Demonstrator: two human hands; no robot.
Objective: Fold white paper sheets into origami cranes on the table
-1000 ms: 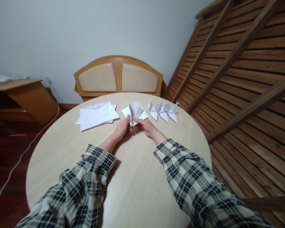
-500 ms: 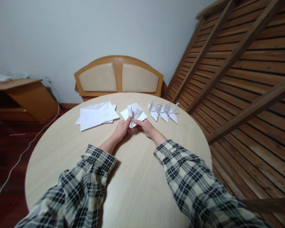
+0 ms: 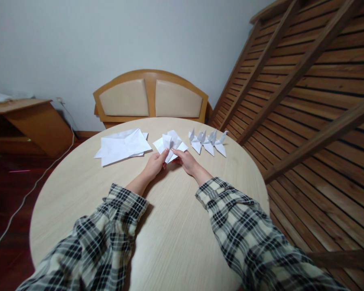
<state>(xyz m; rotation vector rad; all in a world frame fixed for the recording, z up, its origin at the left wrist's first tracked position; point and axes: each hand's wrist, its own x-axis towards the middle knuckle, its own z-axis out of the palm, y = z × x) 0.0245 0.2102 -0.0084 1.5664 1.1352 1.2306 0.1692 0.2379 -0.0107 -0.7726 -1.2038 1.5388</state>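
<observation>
At mid-frame, I had left hand [image 3: 154, 165] and right hand [image 3: 188, 162] pinching folded paper [image 3: 175, 139], its once-upright flap [image 3: 167, 141] now flatter, likely folding progress.

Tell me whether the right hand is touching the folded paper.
Touching: the head view shows the right hand holding the folded paper near its lower edge, thumb on top.
</observation>
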